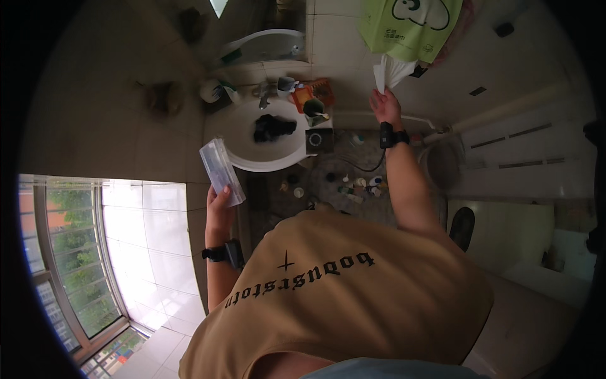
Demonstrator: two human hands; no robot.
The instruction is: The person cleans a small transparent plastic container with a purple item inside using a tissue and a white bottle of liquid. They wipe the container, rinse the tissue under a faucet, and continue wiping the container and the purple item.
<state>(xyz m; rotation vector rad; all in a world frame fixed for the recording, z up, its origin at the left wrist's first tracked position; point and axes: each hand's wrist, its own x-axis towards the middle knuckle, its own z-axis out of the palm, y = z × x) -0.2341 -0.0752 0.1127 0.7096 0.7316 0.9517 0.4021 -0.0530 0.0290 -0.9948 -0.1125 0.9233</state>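
Note:
My left hand [221, 201] holds a clear plastic box [220, 170] by its near end, beside the left rim of a white washbasin [255, 163]. The box is tilted and looks see-through. Up at the right, my right hand [387, 108] has its fingertips on the lower end of a white tissue [395, 73]. That tissue hangs out of the bottom of a green soft tissue pack [409, 28] on the wall. In the basin lies a dark, crumpled cloth-like thing [274, 128].
A faucet [263, 94] stands at the basin's back. Cups [315, 111] and an orange holder [303, 97] crowd its right corner, by a black box [319, 140]. Several bottles [374, 184] are on the floor. A mirror [265, 42] hangs above; a window [75, 237] is at left.

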